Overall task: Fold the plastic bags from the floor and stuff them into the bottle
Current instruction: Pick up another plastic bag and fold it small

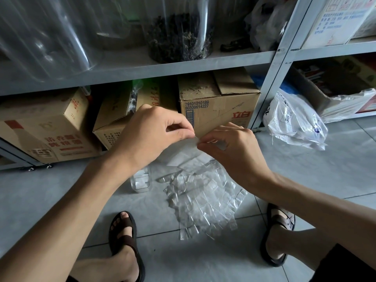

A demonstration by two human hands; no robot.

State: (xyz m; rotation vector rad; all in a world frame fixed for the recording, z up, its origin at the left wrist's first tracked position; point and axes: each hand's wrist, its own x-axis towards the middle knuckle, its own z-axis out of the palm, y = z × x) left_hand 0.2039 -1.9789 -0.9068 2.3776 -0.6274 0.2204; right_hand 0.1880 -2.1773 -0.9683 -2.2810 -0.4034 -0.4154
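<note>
Sandalled feet (124,239) planted either side of the pile, both hands raised mid-fold on one bag.

Between the feet, the pile of clear plastic bags (203,202) lies loose on the floor (50,200). The bottle (140,182) sits just beside it, its top hidden behind the left forearm. Above them the left hand (154,131) and right hand (230,145) meet, each grip closed to a thumb-and-fingertip pinch on the same small clear bag (195,140), held in the air in front of a cardboard box (219,110) under the shelf (142,68). This looks like the folding step, with most of the pile left to do. Next, the slippery film needs creasing down narrow, then one hand should free itself to steady the bottle while the other feeds the bag into the neck.
</note>
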